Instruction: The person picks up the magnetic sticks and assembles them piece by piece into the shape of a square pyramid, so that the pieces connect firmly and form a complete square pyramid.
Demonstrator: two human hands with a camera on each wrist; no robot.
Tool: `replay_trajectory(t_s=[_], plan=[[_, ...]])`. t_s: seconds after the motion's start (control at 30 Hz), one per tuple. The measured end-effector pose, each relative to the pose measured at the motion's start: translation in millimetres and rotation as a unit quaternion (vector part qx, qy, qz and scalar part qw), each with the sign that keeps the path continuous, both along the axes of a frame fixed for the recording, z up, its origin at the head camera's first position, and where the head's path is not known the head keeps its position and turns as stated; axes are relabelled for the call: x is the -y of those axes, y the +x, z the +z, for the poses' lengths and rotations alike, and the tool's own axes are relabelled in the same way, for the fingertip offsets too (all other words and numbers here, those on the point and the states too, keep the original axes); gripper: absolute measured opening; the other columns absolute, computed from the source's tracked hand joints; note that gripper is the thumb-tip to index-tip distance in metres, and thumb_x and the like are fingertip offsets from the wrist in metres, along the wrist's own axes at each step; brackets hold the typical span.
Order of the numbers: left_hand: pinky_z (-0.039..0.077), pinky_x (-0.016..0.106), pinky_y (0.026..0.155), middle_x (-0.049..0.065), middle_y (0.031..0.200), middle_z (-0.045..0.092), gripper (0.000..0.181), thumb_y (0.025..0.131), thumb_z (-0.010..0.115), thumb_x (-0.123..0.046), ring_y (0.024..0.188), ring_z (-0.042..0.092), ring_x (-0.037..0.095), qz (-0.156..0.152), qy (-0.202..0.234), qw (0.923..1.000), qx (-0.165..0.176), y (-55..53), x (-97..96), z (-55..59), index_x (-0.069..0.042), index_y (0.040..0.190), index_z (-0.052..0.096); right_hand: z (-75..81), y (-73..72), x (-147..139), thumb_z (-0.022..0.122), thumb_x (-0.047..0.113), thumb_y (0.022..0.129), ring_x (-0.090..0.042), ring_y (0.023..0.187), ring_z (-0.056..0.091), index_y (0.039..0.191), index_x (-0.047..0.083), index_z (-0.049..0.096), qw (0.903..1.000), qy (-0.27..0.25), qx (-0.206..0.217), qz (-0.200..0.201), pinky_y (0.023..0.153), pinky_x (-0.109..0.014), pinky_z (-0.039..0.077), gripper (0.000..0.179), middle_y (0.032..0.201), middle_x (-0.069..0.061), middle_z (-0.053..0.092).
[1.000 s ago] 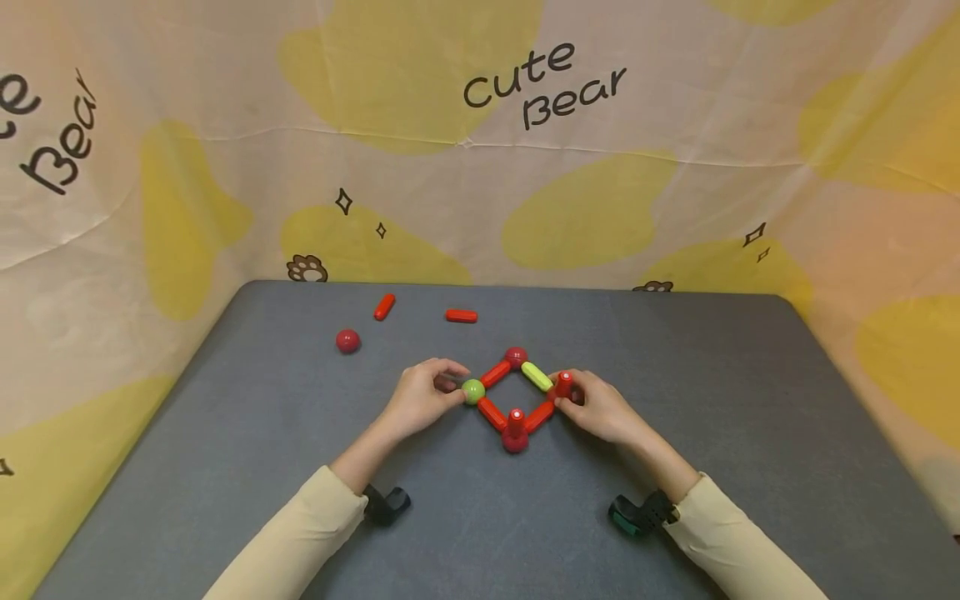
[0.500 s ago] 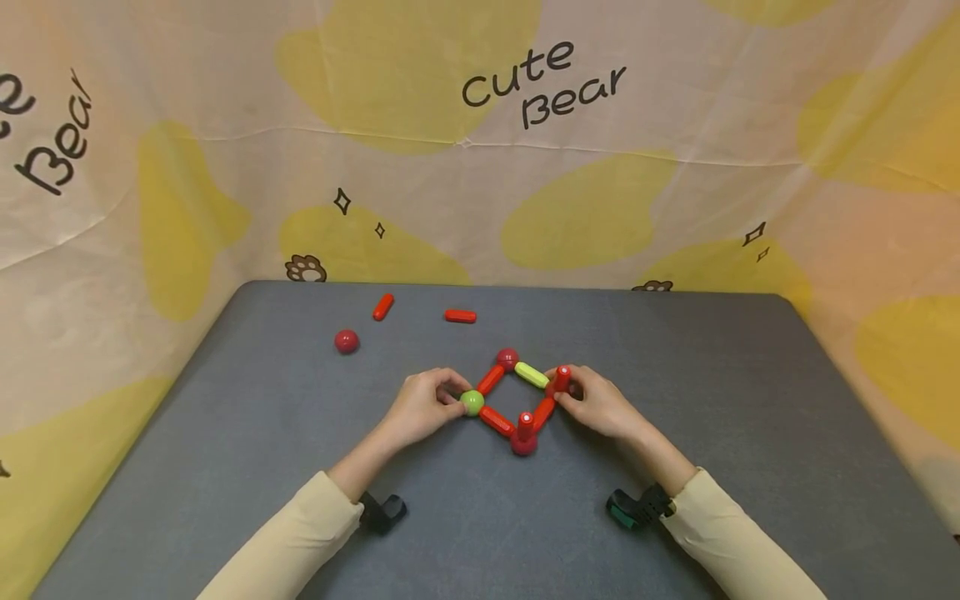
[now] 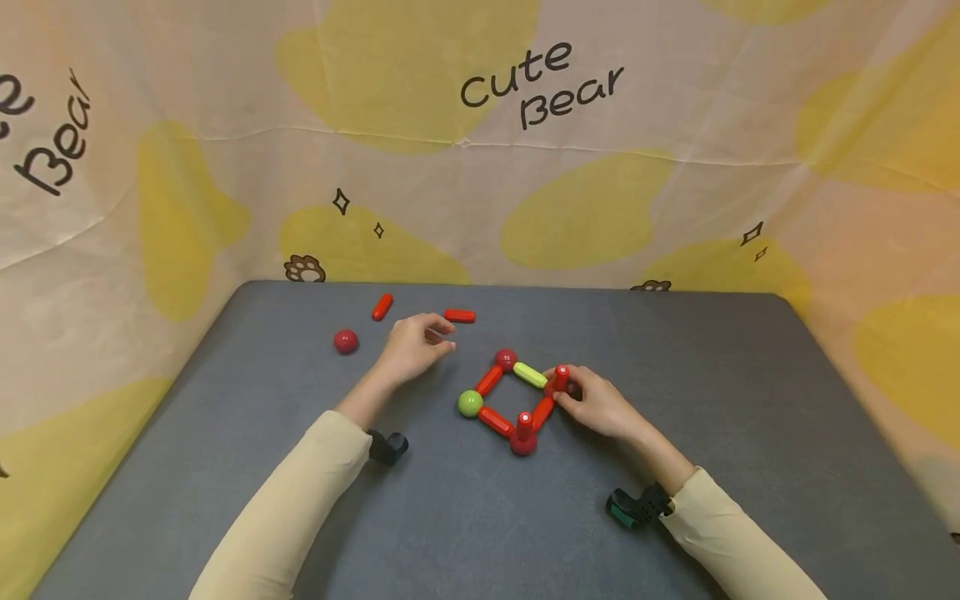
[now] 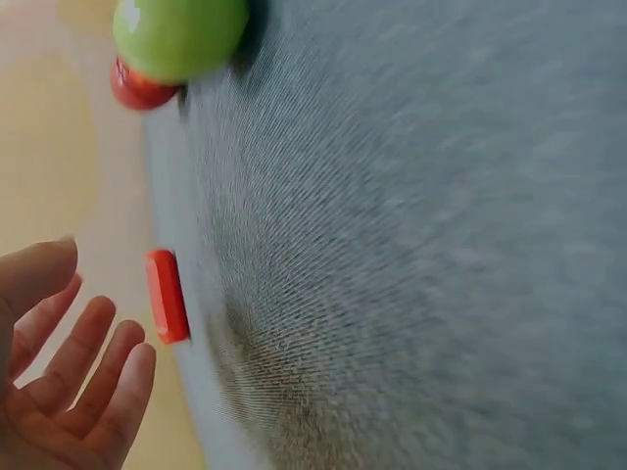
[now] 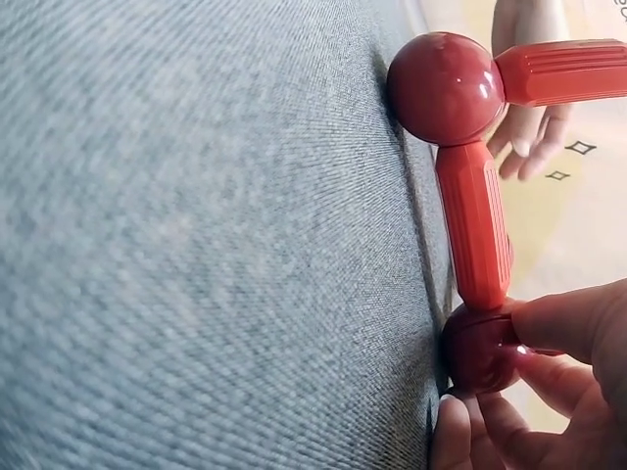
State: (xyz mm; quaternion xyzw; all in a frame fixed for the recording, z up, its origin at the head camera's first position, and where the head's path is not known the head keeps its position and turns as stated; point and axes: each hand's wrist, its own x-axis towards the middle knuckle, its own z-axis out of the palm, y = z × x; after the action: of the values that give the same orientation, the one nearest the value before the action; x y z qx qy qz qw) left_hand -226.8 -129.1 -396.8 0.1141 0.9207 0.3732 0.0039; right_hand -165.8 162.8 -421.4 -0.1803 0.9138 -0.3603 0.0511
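Observation:
A flat diamond of rods and balls lies on the table. Its corners are a green ball point(image 3: 470, 403), a far red ball point(image 3: 506, 359), a near red ball point(image 3: 523, 444) and a right red ball point(image 5: 478, 348). Three sides are red rods and one is a yellow-green rod point(image 3: 530, 375). A red rod point(image 3: 525, 423) stands up from the near ball, another point(image 3: 562, 377) from the right ball. My right hand point(image 3: 597, 402) pinches the right ball between thumb and fingers, partly covering it. Holding nothing, my left hand point(image 3: 414, 346) hovers with loosely bent fingers, nearest a loose red rod point(image 3: 460, 316).
Another loose red rod point(image 3: 382, 307) and a loose red ball point(image 3: 346, 342) lie at the far left of the grey table point(image 3: 712, 375). A patterned cloth point(image 3: 585, 208) hangs behind the table's far edge.
My left hand has let go of the green ball and moved away toward the loose rod. The diamond has turned slightly and shifted, then stayed put. My right hand keeps its hold.

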Motion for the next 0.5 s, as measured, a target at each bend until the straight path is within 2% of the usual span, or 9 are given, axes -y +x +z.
replay_trajectory(t_s=[0.23,0.33,0.5], plan=[[0.05,0.039,0.081,0.008,0.113,0.062,0.03,0.081,0.07,-0.021,0.102,0.06,0.024,0.057,0.034,0.9977,0.016,-22.6,-1.9,-5.1,-0.011,0.11,0.064,-1.7,0.1,1,0.06,0.009,0.086,-0.019,0.087,0.053,0.113,0.008,0.061,0.9999,-0.011,0.003,0.001,0.077,-0.034,0.043,0.028,0.101,-0.007,0.06],[0.048,0.041,0.086,0.01,0.119,0.059,0.035,0.082,0.069,-0.02,0.108,0.056,0.027,0.061,0.02,0.9979,0.011,-31.3,-4.3,-7.5,-0.011,0.114,0.063,-2.1,0.0,0,0.06,0.009,0.086,-0.019,0.087,0.053,0.114,0.008,0.061,0.9999,-0.01,0.004,0.001,0.077,-0.035,0.044,0.028,0.1,-0.007,0.06],[0.042,0.045,0.093,0.012,0.131,0.05,0.045,0.084,0.067,-0.019,0.118,0.048,0.03,0.041,-0.003,0.9989,0.022,-42.1,-8.1,-9.8,-0.01,0.126,0.056,-2.7,-0.4,-1,0.06,0.009,0.086,-0.019,0.088,0.053,0.114,0.008,0.061,0.9999,-0.012,0.003,0.0,0.078,-0.036,0.044,0.028,0.1,-0.007,0.06]])
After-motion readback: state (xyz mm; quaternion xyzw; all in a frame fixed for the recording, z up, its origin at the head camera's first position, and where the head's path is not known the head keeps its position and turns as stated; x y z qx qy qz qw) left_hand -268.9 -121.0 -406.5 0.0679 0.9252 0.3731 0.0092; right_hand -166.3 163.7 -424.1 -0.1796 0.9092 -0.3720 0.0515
